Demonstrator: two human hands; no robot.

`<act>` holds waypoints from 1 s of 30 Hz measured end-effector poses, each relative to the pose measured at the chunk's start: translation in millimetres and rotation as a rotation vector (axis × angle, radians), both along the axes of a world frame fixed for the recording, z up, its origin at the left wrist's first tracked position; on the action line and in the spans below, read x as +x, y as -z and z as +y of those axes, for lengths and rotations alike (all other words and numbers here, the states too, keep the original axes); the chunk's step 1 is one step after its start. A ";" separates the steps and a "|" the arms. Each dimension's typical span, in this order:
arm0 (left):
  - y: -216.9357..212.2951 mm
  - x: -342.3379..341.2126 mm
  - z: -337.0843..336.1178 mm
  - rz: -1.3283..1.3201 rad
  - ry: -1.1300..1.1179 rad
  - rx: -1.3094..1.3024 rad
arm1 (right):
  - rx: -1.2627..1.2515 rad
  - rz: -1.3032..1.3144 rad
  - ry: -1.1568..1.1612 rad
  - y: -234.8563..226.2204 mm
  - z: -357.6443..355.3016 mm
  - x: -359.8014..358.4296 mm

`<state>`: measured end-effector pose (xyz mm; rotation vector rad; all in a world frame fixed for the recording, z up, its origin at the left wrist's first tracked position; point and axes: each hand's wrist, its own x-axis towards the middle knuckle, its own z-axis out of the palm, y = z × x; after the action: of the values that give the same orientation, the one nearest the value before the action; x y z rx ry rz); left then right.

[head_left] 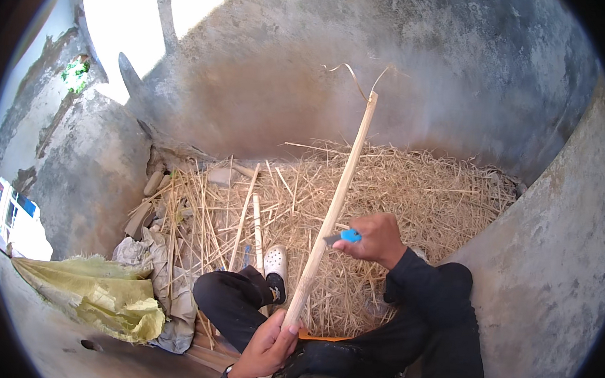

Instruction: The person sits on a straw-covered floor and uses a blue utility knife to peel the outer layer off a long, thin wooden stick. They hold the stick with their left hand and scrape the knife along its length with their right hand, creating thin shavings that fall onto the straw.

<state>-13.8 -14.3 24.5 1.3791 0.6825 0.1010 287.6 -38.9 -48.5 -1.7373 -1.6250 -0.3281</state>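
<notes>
A long, pale strip of wood or bamboo [338, 191] slants up and away from my lap, with thin curled shavings [355, 77] hanging on at its far tip. Near its lower end my left hand [269, 346] is wrapped round it. My right hand [382, 240] grips a blue-handled knife [350, 236] like a fist. The short grey blade lies against the strip's right side, about halfway along. Most of the handle is hidden inside my fingers.
Straw-like shavings [439, 196] cover the floor ahead, with several loose pale sticks [245, 213] at the left. My foot wears a white clog [275, 261]. A yellowish torn sack [105, 295] and grey cloth [181, 306] lie left. Concrete walls [404, 78] stand close around.
</notes>
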 end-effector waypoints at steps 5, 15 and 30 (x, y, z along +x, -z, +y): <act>-1.9 10.4 2.7 0.012 0.039 0.088 | 0.038 -0.008 0.137 16.8 9.9 30.5; 6.8 0.1 -1.3 0.002 0.041 -0.039 | -0.040 0.133 0.090 14.1 6.9 10.8; 10.1 -17.1 -21.8 -0.079 0.238 -0.057 | 0.002 0.375 0.677 15.7 -15.8 170.0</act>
<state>-30.9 -36.1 14.4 1.3838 0.4488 -0.0529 457.6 -54.8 -64.1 -2.1556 -0.7439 -0.2892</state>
